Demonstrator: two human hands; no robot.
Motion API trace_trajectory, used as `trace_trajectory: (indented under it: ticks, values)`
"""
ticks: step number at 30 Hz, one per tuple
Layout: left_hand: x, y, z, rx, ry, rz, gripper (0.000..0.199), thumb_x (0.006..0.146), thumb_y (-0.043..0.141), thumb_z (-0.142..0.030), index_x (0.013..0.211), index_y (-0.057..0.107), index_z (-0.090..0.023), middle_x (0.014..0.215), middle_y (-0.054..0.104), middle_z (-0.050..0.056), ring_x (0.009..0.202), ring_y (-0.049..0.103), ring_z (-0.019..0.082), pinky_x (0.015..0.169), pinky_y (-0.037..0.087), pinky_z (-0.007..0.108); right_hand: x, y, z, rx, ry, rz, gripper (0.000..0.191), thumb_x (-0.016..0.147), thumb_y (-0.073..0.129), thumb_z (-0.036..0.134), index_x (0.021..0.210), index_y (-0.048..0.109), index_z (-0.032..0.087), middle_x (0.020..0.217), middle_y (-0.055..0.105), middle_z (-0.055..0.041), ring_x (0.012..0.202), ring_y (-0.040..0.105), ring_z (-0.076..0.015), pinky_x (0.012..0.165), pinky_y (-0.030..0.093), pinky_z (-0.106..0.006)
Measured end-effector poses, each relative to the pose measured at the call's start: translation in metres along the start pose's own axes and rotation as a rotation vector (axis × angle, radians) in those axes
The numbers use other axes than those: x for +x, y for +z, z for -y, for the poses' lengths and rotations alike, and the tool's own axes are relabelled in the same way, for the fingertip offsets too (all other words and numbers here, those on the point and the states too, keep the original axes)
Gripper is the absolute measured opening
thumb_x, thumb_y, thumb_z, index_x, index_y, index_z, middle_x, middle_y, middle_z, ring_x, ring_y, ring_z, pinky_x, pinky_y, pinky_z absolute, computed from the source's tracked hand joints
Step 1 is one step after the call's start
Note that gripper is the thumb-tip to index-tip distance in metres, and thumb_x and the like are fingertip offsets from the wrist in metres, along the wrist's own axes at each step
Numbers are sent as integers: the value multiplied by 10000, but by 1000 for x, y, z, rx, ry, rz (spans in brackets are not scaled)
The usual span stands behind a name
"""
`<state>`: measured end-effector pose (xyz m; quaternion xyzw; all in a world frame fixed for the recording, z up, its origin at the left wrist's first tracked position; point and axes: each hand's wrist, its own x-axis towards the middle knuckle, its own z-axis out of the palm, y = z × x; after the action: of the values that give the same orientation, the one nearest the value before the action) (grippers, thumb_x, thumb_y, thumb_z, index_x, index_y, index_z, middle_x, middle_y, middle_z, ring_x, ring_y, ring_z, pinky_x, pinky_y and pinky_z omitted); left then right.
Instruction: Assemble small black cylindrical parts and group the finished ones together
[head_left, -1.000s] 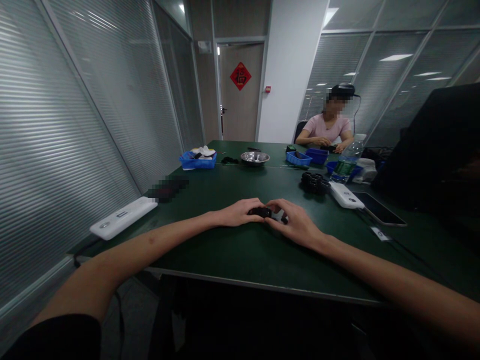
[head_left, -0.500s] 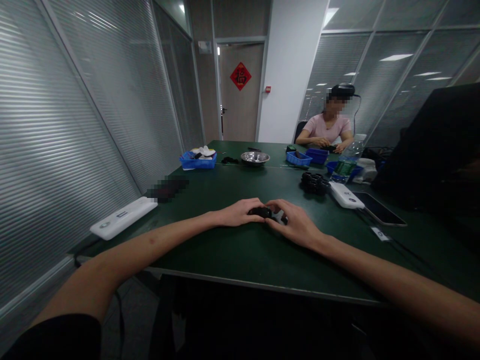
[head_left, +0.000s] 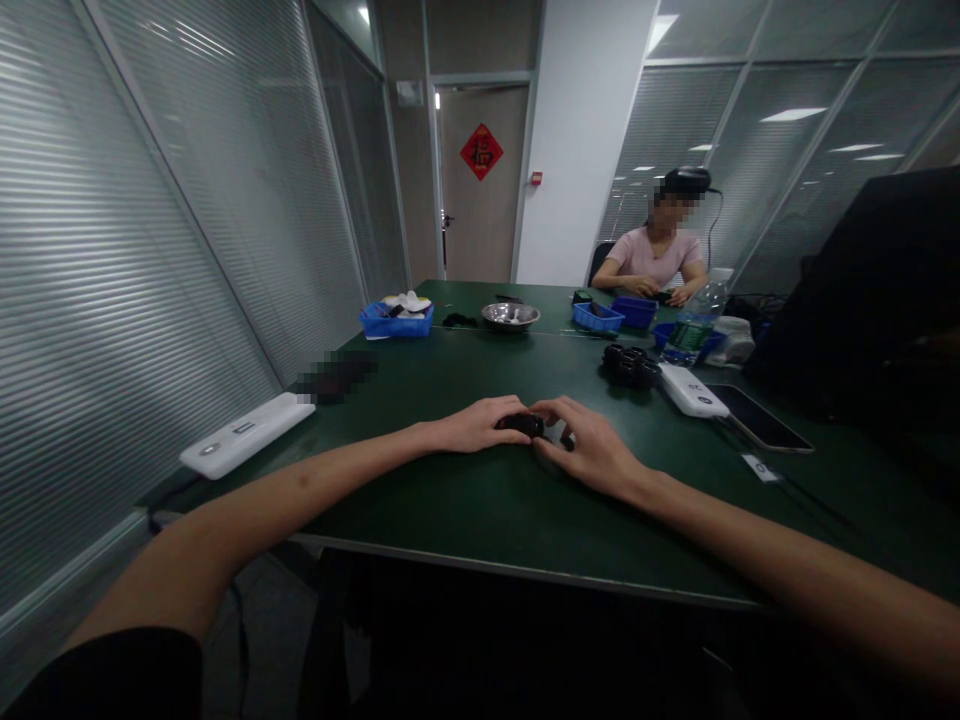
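Observation:
A small glossy black object (head_left: 523,425) of rounded shape is low over the green table; I cannot make out its kind. My left hand (head_left: 484,425) is closed on it from the left, fingers over the far side and thumb on the near side. From the right, my right hand (head_left: 589,445) curves round the object's right end, its index finger and thumb at the far and near edges. Another small dark piece (head_left: 568,441) shows inside the curve of the right hand, partly hidden by the palm.
A steel bowl (head_left: 511,318) and blue baskets (head_left: 396,322) stand further back. To my right are black coiled items (head_left: 630,366), a white power bank (head_left: 691,391), a tablet (head_left: 759,418) and a bottle (head_left: 694,325). A white box (head_left: 247,436) lies left. A person (head_left: 660,260) sits opposite.
Both hands stay in nearly the same place round the black object. The fingers of the right hand have shifted only slightly.

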<state>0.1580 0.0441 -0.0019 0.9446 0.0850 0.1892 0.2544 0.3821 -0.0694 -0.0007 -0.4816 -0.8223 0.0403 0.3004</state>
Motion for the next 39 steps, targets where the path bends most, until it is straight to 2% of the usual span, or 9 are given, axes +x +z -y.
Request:
trace_trajectory:
  ticks: [5,13,20,31,35,39]
  values:
    - [0,-1,-2,8,7,18,347,1010,597,-415,1227,624,-146,1124,615,98,1005,596,215,876,466,328,1,0,0,-61,50,32,330,981,614,371,1281,581,238,1005,700,-63,868,670,-234,752,541,-391]
    - [0,-1,-2,8,-13,5,331,996,624,-408,1203,625,-150,1085,619,86,1003,599,217,892,471,336,0,1,-2,-19,17,17,380,925,672,282,1292,582,238,1176,675,-96,956,665,-241,797,553,-392]
    - [0,-1,0,18,15,9,340,1002,614,-405,1228,626,-151,1101,614,91,1005,594,217,881,465,333,1,1,-1,-53,63,36,332,976,621,358,1282,585,232,1000,696,-60,865,663,-230,736,528,-376]
    - [0,-1,-2,-6,-10,5,323,988,641,-397,1195,632,-149,1078,615,80,992,596,217,878,469,330,0,0,0,-6,-2,12,386,926,675,274,1298,578,241,1204,674,-92,1017,670,-250,813,569,-379]
    - [1,-2,-4,-2,-14,19,330,995,628,-394,1223,630,-155,1118,617,92,1011,597,220,884,469,331,1,-1,1,-24,29,12,342,972,626,370,1283,588,233,1123,689,-90,951,671,-245,777,561,-379]
    - [1,-1,-3,9,-12,23,352,993,631,-401,1248,625,-158,1122,615,95,1018,598,223,882,468,331,1,0,-1,-28,30,16,314,986,608,349,1278,594,237,1061,696,-79,928,669,-238,758,554,-365]
